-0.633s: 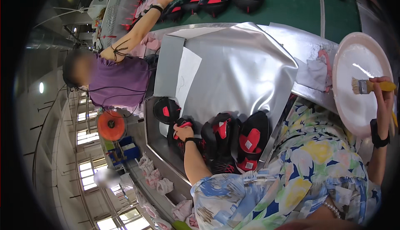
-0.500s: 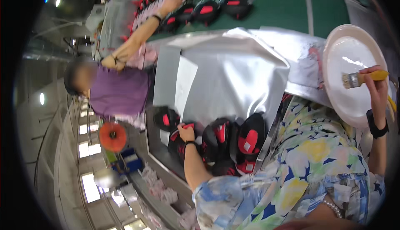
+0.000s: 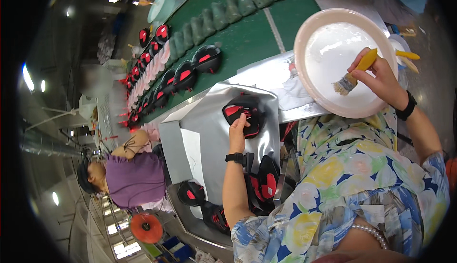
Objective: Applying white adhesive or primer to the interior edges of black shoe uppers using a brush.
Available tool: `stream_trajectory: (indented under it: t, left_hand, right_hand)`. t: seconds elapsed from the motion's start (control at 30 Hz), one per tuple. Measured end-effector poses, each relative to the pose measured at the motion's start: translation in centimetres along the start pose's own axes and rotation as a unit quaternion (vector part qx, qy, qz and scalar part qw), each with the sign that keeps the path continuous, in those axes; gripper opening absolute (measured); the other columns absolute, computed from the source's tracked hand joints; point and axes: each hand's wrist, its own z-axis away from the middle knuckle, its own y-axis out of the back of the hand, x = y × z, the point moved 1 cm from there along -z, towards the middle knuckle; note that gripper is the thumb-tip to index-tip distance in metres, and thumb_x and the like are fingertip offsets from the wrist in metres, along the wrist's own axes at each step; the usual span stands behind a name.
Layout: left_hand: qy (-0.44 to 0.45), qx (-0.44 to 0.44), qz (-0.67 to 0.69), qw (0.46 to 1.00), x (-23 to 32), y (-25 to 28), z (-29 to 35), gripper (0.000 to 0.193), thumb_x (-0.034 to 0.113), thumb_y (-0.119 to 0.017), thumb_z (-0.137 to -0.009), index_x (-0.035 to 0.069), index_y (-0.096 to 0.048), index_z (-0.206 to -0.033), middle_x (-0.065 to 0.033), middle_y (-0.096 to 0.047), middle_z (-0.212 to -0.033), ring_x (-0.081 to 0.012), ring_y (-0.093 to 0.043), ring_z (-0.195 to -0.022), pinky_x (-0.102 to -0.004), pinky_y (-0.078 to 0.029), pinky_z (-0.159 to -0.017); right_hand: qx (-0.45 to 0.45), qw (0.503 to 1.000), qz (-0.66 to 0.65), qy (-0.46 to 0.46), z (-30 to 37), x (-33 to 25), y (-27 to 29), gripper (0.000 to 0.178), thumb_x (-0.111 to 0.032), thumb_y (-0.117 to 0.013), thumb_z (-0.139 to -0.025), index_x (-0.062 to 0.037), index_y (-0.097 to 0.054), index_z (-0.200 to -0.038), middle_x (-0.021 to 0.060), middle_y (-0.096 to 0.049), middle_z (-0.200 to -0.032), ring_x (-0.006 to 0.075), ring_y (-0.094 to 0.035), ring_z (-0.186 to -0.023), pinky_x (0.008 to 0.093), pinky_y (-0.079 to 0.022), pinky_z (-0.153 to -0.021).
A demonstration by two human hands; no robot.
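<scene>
My left hand (image 3: 238,132) is closed on a black shoe upper (image 3: 243,107) with red parts, at the far end of a shiny metal tray (image 3: 216,144). In my right hand (image 3: 378,79) is a paintbrush (image 3: 354,77) with a yellow handle, its bristles pointing down over a wide pale basin (image 3: 304,68). White liquid (image 3: 328,44) fills the basin's bottom. Whether the bristles touch it I cannot tell. More black-and-red shoe uppers (image 3: 190,193) lie at the tray's near end, partly hidden by my left forearm.
Beyond the tray runs a green conveyor belt (image 3: 243,34) with rows of shoe uppers (image 3: 185,76), pink soles (image 3: 154,75) and dark green pieces (image 3: 219,18). A person in purple (image 3: 135,179) is at the left. Another yellow handle (image 3: 407,54) shows beside the basin.
My left hand has moved from the near pile to the tray's far end with a shoe upper. The brush now points more downward. The person in purple no longer stretches an arm over the belt.
</scene>
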Motion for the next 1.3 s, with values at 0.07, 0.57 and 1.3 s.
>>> stream_trajectory:
  t: [0.07,0.57,1.3]
  left_hand:
    - [0.035,-0.029,0.064,0.997,0.7,-0.9,-1.0,0.027,0.029,-0.06,-0.1,0.002,-0.064,-0.102,-0.0091,-0.064,-0.097,-0.0226,-0.062,-0.097,-0.0397,-0.053,-0.087]
    - [-0.209,0.058,-0.55,0.807,8.2,-3.1,-6.8,0.092,0.028,-0.092,-0.066,-0.001,-0.044,-0.139,-0.0232,-0.036,-0.149,-0.0419,-0.049,-0.129,-0.0444,-0.047,-0.102]
    - [-0.385,-0.062,-0.544,0.743,6.9,-9.0,4.3,0.048,0.011,-0.073,-0.084,0.004,-0.056,-0.128,-0.0228,-0.054,-0.125,-0.04,-0.055,-0.114,-0.0446,-0.042,-0.105]
  right_hand:
    - [0.007,1.0,0.021,0.004,0.1,0.7,1.2,0.016,-0.015,-0.065,-0.094,-0.0024,-0.058,-0.101,0.0058,-0.064,-0.093,0.0131,-0.064,-0.088,0.0271,-0.053,-0.081]
    - [0.011,0.998,0.042,0.035,0.3,1.6,1.5,0.02,-0.015,-0.068,-0.091,-0.0019,-0.058,-0.103,0.008,-0.067,-0.091,0.0156,-0.065,-0.081,0.0284,-0.052,-0.077]
    - [-0.1,0.985,0.142,0.003,-2.3,2.3,-1.3,0.019,-0.016,-0.068,-0.091,-0.0022,-0.056,-0.097,0.0149,-0.067,-0.087,0.0292,-0.067,-0.077,0.0355,-0.051,-0.071]
